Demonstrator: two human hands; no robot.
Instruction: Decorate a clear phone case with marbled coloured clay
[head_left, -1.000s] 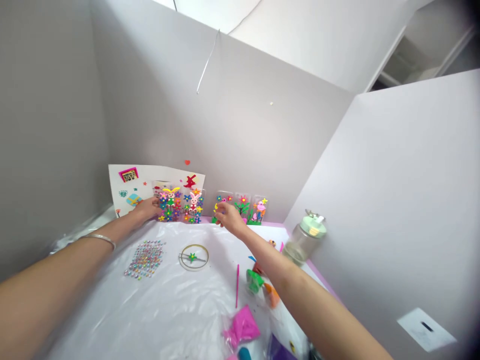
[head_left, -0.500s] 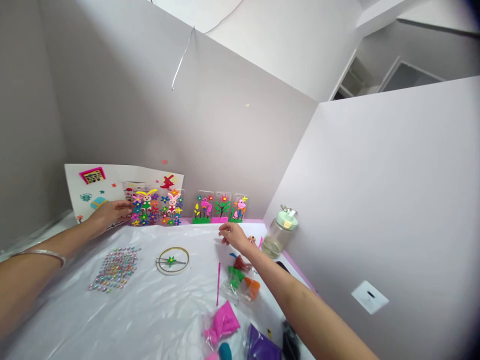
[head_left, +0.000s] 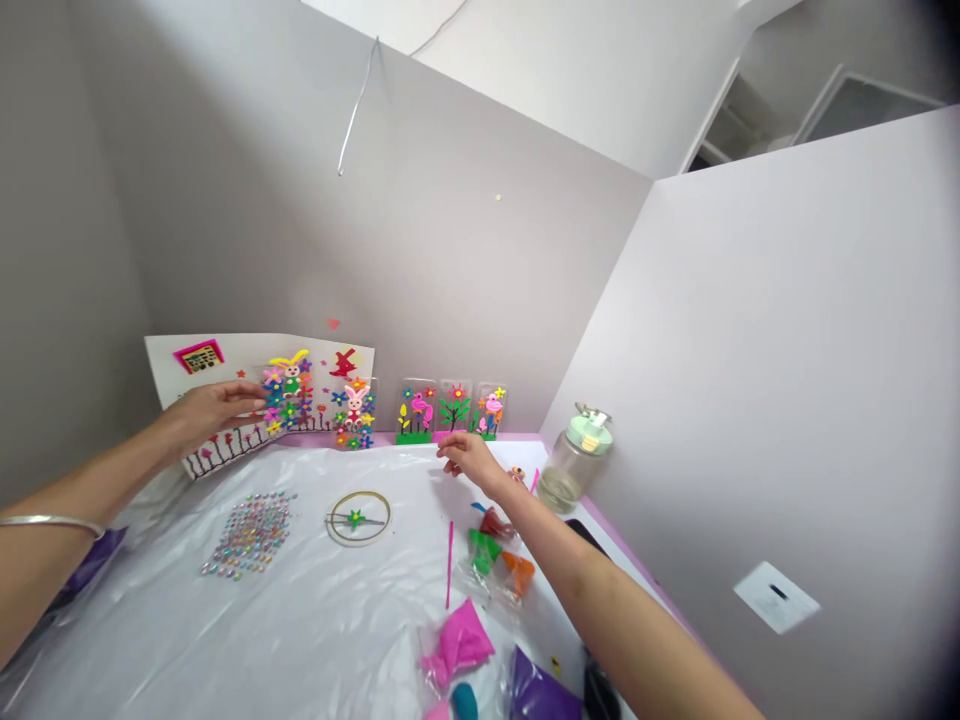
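Yellow-eared bunny panel [head_left: 289, 392] — upright, long axis approx vertical, directly to the right of the L hand [head_left: 221, 405]. L fingers meet its left edge, nearly closed, & seem to have hold of it; thumb contact can't be made out. Panel's bottom edge sits a bit higher in view than that of the pink-eared bunny panel [head_left: 355, 410] just to its right, so prob. raised off the tabletop [head_left: 300, 630]. White decorated sheet [head_left: 251, 352] stands behind, against the back wall [head_left: 450, 270].

L hand is clearly the nearer one. R hand [head_left: 469, 460] is well apart, in front of the small flower-and-bird panels [head_left: 454, 405]; its fingers are loosely bent, partly open, w/ nothing visible in them.

Tabletop's covered w/ wrinkled clear film. On it, nearer the wearer: gem stickers [head_left: 251, 540] below the L hand, a ring [head_left: 330, 520] w/ a green flower pin [head_left: 355, 518] across it, pink stick [head_left: 450, 565], bagged clay — green [head_left: 484, 550], pink [head_left: 463, 640], purple [head_left: 544, 692]. Bottle [head_left: 574, 465] by the R-side wall [head_left: 787, 380], which has an outlet plate [head_left: 778, 597].
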